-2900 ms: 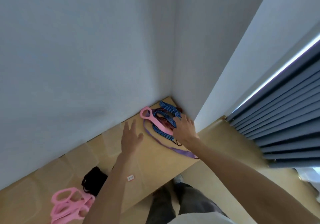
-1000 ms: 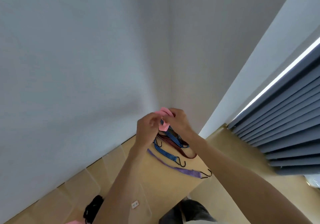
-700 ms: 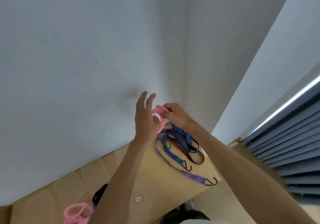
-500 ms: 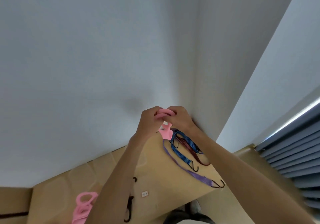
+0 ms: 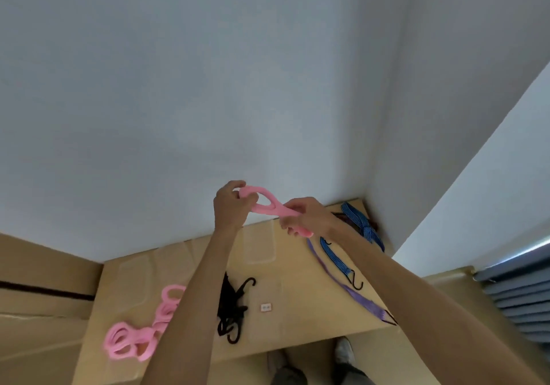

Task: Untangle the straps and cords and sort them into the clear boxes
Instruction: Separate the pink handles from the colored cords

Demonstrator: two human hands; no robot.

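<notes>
A wooden table is set into the wall corner. Toward its left edge a heap of pink straps is seen, with black cords beside it; blue cords and a purple strap are laid toward its right. Above the table, one pink strap is gripped by the left hand at its loop and pinched by the right hand at its other end.
</notes>
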